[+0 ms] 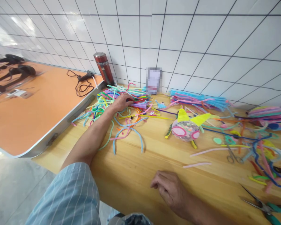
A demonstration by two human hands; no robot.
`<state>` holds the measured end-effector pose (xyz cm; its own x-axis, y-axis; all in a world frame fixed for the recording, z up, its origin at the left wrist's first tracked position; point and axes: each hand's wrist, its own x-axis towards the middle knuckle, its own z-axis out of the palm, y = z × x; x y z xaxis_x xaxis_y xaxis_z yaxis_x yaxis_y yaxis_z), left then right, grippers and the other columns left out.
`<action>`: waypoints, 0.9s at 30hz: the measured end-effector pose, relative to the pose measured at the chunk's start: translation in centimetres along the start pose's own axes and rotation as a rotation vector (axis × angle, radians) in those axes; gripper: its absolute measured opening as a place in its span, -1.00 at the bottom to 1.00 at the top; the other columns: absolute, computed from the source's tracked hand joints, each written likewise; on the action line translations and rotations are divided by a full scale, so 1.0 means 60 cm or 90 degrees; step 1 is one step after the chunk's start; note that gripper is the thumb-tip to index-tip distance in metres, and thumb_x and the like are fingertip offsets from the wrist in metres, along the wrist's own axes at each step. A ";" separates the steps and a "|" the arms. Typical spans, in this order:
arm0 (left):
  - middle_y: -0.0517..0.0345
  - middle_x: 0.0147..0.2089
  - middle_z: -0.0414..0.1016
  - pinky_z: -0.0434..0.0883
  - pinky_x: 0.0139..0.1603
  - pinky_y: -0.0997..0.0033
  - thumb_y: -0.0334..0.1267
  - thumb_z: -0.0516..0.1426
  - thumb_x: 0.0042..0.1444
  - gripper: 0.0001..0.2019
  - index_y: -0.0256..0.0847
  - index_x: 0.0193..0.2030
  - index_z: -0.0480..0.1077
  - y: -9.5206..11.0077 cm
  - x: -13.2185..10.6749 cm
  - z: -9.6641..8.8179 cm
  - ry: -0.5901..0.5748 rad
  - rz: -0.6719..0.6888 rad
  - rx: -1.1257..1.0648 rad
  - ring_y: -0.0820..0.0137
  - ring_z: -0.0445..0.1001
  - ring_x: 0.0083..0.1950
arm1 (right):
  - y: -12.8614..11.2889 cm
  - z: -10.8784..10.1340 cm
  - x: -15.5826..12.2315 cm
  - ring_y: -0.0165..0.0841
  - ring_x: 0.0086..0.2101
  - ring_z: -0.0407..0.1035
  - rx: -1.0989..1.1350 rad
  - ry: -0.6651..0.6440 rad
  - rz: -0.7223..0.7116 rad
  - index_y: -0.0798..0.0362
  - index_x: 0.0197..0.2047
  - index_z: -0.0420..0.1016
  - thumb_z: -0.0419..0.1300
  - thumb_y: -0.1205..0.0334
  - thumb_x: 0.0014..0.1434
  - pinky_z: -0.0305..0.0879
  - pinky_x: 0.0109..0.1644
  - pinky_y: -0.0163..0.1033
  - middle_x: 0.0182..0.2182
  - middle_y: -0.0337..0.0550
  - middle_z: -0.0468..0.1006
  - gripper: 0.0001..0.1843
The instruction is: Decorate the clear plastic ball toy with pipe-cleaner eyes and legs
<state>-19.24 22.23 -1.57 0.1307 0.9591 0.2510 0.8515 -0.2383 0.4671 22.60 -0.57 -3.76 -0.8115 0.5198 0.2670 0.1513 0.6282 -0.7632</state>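
Observation:
My left hand is stretched out to a heap of many-coloured pipe cleaners by the wall. Its fingers are bent down and held together among the stems; whatever lies between the fingertips is hidden. My right hand rests on the wooden table with its fingers curled in, and no object shows in it. Beyond it stands a round figure with a glittery body, pink-rimmed oval eyes and yellow pointed ears. Two pale pink pipe cleaner pieces lie between the figure and my right hand.
Pliers with green handles and blurred scissors lie at the right among loose stems. A bundle of blue pipe cleaners is along the tiled wall. Behind the heap stands a red thermos. An orange table adjoins at left.

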 end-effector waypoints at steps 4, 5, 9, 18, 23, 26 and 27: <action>-0.16 0.34 0.51 0.41 0.45 0.03 -0.14 0.25 0.22 -0.40 -0.25 0.39 0.43 -0.004 0.002 0.000 0.011 -0.004 0.026 0.05 0.49 0.33 | -0.001 0.001 -0.001 -0.37 -0.36 0.47 -0.008 0.001 -0.002 -0.02 -0.17 0.49 -0.02 0.53 0.34 0.31 -0.23 -0.29 -0.38 -0.21 0.61 -0.67; -0.16 0.36 0.50 0.38 0.48 0.03 -0.14 0.26 0.22 -0.39 -0.24 0.40 0.43 -0.005 0.004 0.000 0.002 0.000 0.031 0.04 0.47 0.35 | -0.001 0.002 -0.001 -0.37 -0.36 0.46 -0.010 0.004 -0.005 -0.02 -0.17 0.49 -0.02 0.53 0.33 0.30 -0.23 -0.29 -0.38 -0.22 0.61 -0.67; -0.14 0.29 0.54 0.36 0.49 0.02 -0.14 0.24 0.23 -0.46 -0.21 0.34 0.49 -0.010 0.008 0.001 -0.029 0.016 0.052 0.02 0.45 0.37 | -0.002 0.001 -0.001 -0.39 -0.38 0.46 -0.011 0.015 -0.017 -0.02 -0.18 0.47 -0.02 0.53 0.33 0.28 -0.25 -0.31 -0.39 -0.24 0.60 -0.68; -0.08 0.01 0.60 0.36 0.27 -0.04 -0.37 0.23 0.07 -0.73 -0.15 -0.06 0.60 0.000 0.004 0.010 0.001 0.013 0.116 0.00 0.48 0.15 | -0.008 -0.002 0.003 -0.39 -0.39 0.47 -0.022 0.008 -0.006 -0.02 -0.19 0.48 -0.05 0.48 0.42 0.30 -0.26 -0.30 -0.41 -0.22 0.61 -0.67; -0.09 0.07 0.60 0.27 0.33 -0.13 -0.33 0.22 0.16 -0.75 -0.12 -0.02 0.55 0.006 0.000 0.021 0.040 -0.005 0.123 -0.04 0.39 0.24 | -0.005 -0.001 0.000 -0.38 -0.39 0.47 -0.025 0.004 -0.010 -0.03 -0.18 0.48 -0.04 0.48 0.40 0.30 -0.27 -0.29 -0.40 -0.22 0.61 -0.68; -0.06 0.14 0.61 0.29 0.36 -0.10 -0.23 0.24 0.23 -0.69 -0.09 0.12 0.53 0.006 0.000 0.023 0.036 -0.012 0.109 -0.03 0.39 0.27 | -0.004 -0.002 0.000 -0.38 -0.38 0.47 -0.027 0.002 -0.008 -0.03 -0.17 0.48 -0.05 0.47 0.42 0.31 -0.27 -0.28 -0.40 -0.22 0.61 -0.68; -0.06 0.15 0.61 0.29 0.37 -0.10 -0.22 0.24 0.25 -0.67 -0.08 0.14 0.53 0.005 0.000 0.023 0.031 -0.015 0.105 -0.03 0.39 0.28 | -0.005 -0.002 0.000 -0.38 -0.38 0.47 -0.028 0.003 -0.009 -0.02 -0.18 0.48 -0.05 0.46 0.43 0.30 -0.27 -0.28 -0.40 -0.22 0.61 -0.68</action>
<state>-18.28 22.35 -2.61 0.0886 0.9545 0.2848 0.9260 -0.1843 0.3294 22.61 -0.69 -3.47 -0.8110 0.5137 0.2801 0.1646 0.6597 -0.7333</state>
